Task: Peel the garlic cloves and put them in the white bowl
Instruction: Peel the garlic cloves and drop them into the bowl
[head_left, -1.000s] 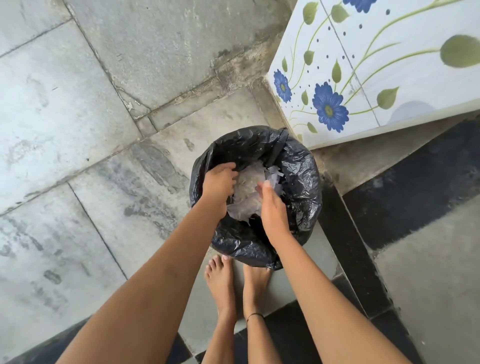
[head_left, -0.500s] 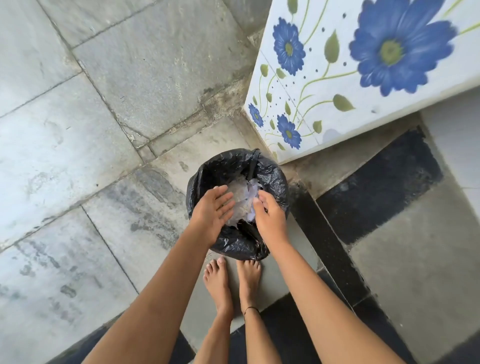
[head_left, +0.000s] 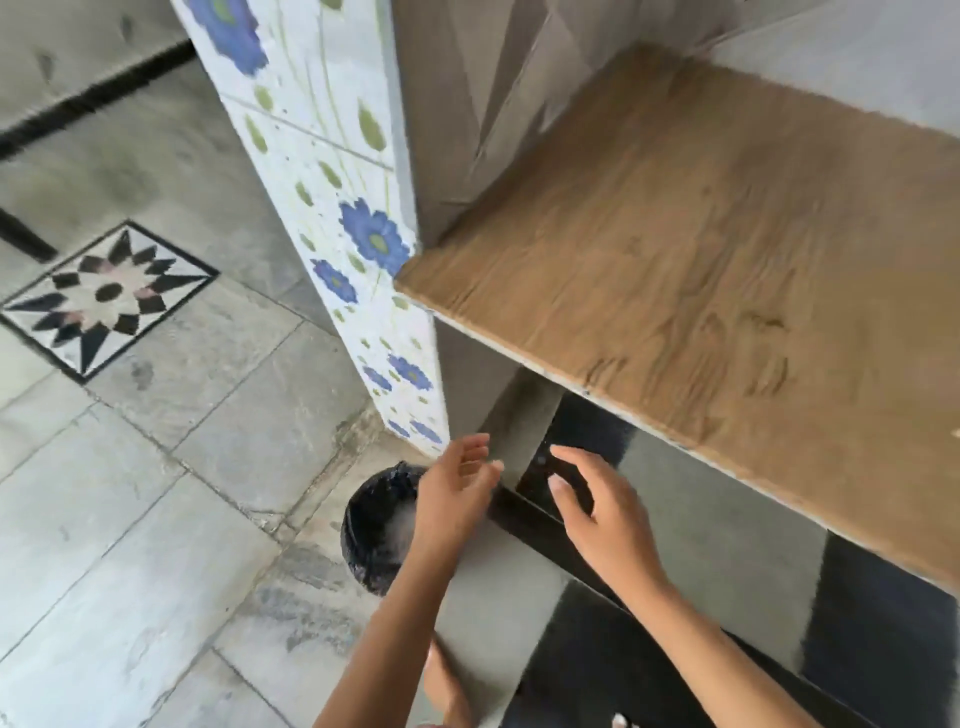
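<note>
My left hand (head_left: 457, 493) hovers above and just right of a small bin lined with a black bag (head_left: 374, 525), fingers straight and spread, holding nothing. Pale garlic skins (head_left: 400, 527) show inside the bin. My right hand (head_left: 597, 509) is out to the right over the dark floor tiles, fingers relaxed, also holding nothing. No garlic cloves and no white bowl are in view.
A wooden counter top (head_left: 727, 260) juts out at the right above the floor. A white tiled pillar with blue flowers (head_left: 358, 234) stands behind the bin. Grey stone floor spreads left, with a star-patterned inlay tile (head_left: 104, 296). My foot (head_left: 447, 686) shows below.
Both hands have come up out of the bin and moved right, now holding nothing. The view has swung up and right, bringing the wooden counter into sight.
</note>
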